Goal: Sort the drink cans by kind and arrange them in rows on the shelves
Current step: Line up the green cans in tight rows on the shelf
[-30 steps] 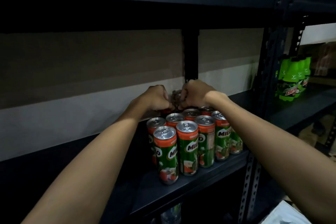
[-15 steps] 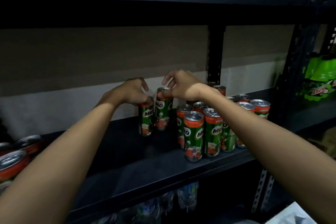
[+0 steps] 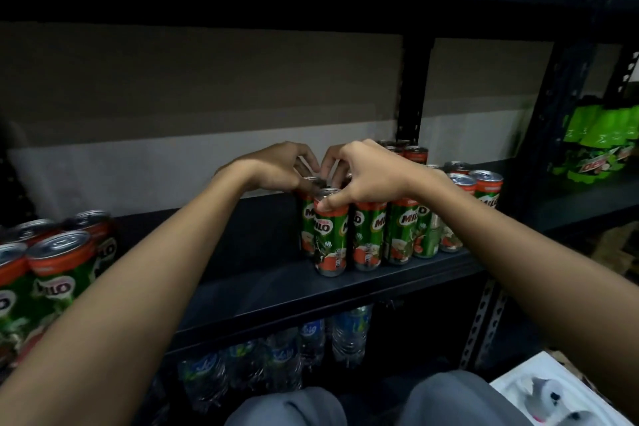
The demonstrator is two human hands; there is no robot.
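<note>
The drink cans are slim, green with a red band under a silver lid and a brown label reading MILO. All stand upright on the dark shelf (image 3: 242, 290). The main group (image 3: 397, 228) stands toward the right of the shelf, packed in touching rows that run from the front edge back toward the wall. The front can (image 3: 330, 235) stands at the group's left front corner, touching its neighbour on the right, its rim under the right hand (image 3: 366, 176). The can behind it (image 3: 307, 228) has its top under the left hand (image 3: 276, 166). A second cluster (image 3: 55, 266) stands at the far left, well apart.
</note>
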